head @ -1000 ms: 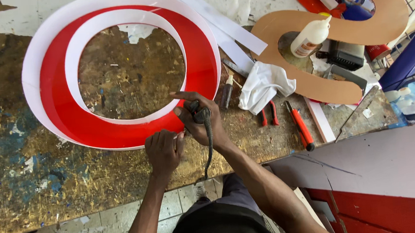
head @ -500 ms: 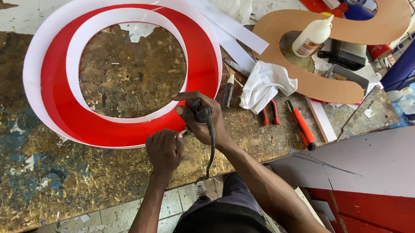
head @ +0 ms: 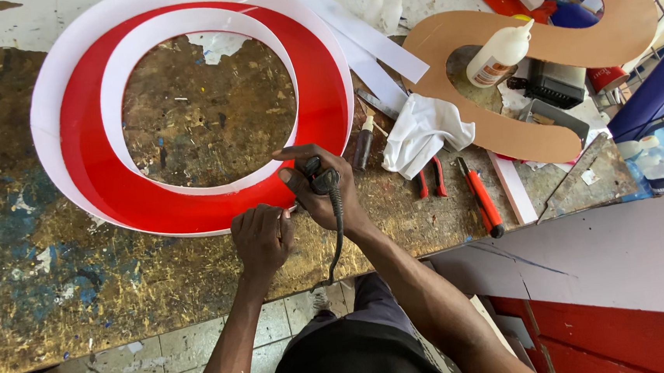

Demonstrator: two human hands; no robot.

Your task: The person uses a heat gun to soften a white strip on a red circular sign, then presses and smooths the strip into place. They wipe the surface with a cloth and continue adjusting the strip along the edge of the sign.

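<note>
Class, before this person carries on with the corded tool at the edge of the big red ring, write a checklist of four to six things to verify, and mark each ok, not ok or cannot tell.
1. Right hand grips the corded tool firmly: ok.
2. Left hand is at the near edge of the red ring, close to the tool tip: not ok, fingers very near.
3. Cord hangs free off the table edge, not snagged: ok.
4. Ring lies flat on the workbench: ok.
5. White cloth and red pliers are apart from the work spot: ok.
6. Tool switched on: cannot tell.
</note>
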